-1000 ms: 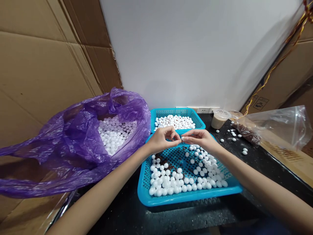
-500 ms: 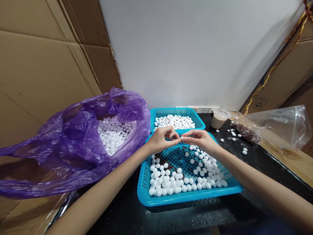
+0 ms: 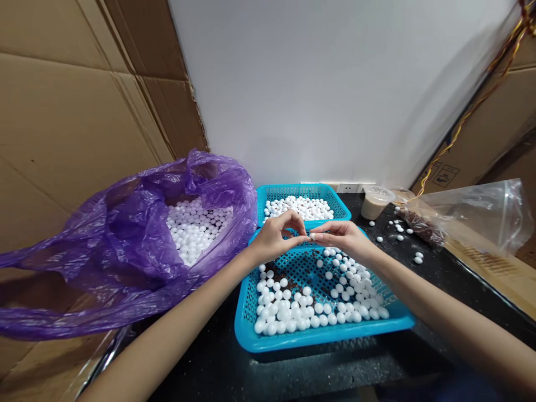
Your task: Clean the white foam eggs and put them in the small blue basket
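Note:
My left hand (image 3: 277, 237) and my right hand (image 3: 341, 234) meet above the back rim of a blue plastic mesh basket (image 3: 324, 329). Between their fingertips they pinch a small white foam ball (image 3: 312, 237). Many similar balls (image 3: 288, 312) lie in that basket, mostly toward the front and left, with brown crumbly bits (image 3: 285, 282) scattered on the mesh. A second blue basket (image 3: 307, 192) stands behind my hands, holding a heap of white balls (image 3: 299, 208).
To the left, an open purple plastic bag (image 3: 125, 240) holds many white balls. To the right, on the black tabletop (image 3: 435, 279), are loose balls, a lidded plastic cup (image 3: 376, 202) and a clear zip bag (image 3: 473, 215) with brown bits. Cardboard and a white wall stand behind.
My left fingers have shifted slightly on the ball, and the view has moved a little. The baskets and their contents look unchanged.

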`<state>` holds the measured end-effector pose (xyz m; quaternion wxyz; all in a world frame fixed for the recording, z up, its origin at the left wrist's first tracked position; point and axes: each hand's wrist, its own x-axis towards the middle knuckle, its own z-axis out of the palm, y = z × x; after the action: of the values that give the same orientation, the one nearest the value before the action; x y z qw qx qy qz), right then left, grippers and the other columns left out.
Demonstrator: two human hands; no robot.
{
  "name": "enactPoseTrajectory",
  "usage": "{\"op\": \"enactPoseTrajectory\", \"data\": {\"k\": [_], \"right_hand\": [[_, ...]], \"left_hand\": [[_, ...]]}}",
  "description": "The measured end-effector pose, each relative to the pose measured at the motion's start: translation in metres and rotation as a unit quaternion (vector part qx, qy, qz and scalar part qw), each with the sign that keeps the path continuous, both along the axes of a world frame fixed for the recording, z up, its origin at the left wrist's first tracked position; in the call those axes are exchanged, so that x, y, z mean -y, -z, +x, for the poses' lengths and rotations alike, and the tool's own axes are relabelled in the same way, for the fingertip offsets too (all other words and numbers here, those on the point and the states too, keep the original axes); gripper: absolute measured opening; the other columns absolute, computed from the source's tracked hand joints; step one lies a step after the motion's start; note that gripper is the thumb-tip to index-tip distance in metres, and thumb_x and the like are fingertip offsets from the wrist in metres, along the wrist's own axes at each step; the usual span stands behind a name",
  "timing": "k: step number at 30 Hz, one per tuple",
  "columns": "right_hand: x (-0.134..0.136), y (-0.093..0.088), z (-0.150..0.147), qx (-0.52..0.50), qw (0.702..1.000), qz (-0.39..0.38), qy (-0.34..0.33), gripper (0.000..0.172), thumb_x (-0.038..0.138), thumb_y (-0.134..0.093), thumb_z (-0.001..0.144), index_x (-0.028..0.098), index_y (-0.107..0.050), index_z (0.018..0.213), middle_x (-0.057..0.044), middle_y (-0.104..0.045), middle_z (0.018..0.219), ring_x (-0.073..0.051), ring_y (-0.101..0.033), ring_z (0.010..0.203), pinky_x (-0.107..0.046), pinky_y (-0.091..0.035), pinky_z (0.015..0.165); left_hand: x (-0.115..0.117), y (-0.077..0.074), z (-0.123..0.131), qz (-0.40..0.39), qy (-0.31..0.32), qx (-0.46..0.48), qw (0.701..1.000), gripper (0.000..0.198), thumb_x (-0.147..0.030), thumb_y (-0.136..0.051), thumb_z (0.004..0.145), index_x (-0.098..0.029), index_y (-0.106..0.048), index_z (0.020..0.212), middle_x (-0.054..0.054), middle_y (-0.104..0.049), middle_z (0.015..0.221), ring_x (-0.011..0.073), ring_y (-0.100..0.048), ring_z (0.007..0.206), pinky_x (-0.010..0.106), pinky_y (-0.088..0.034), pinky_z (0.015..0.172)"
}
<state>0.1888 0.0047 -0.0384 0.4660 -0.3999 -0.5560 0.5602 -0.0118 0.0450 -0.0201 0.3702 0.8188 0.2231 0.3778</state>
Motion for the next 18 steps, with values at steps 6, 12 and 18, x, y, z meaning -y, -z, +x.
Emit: {"op": "enactPoseTrajectory", "data": {"k": [6,12,18], "right_hand": [[0.0013,-0.0012,-0.0002,0.005,1.0,0.001,-0.005,0.021,0.032,-0.075,0.067,0.021,-0.072,0.085,-0.004,-0.073,0.086,-0.018,-0.067,0.084,-0.038,-0.049,0.087],[0.0011,-0.0016,0.0019,0.016,1.0,0.013,0.003,0.018,0.031,-0.075,0.067,0.022,-0.072,0.083,-0.003,-0.072,0.083,-0.018,-0.067,0.083,-0.038,-0.05,0.085],[0.0019,-0.0046,0.004,0.007,0.999,0.048,-0.01,0.021,0.029,-0.073,0.07,0.023,-0.068,0.089,-0.003,-0.071,0.09,-0.018,-0.066,0.087,-0.036,-0.051,0.085]], "left_hand": [[-0.0006,0.0013,-0.0005,0.049,-0.012,-0.017,0.999,0.015,-0.022,-0.065,0.077,-0.015,-0.053,0.082,0.0,-0.059,0.078,0.0112,-0.061,0.073,0.02,-0.054,0.062],[0.0,0.0012,-0.0031,0.225,0.022,-0.056,0.972,0.003,-0.019,-0.051,0.086,-0.016,-0.053,0.087,0.003,-0.057,0.083,0.012,-0.057,0.078,0.022,-0.053,0.065],[0.0036,-0.0035,-0.0023,0.276,0.019,-0.059,0.959,0.022,-0.018,-0.056,0.082,-0.017,-0.049,0.103,0.006,-0.059,0.098,0.0153,-0.057,0.09,0.026,-0.052,0.073]]}}
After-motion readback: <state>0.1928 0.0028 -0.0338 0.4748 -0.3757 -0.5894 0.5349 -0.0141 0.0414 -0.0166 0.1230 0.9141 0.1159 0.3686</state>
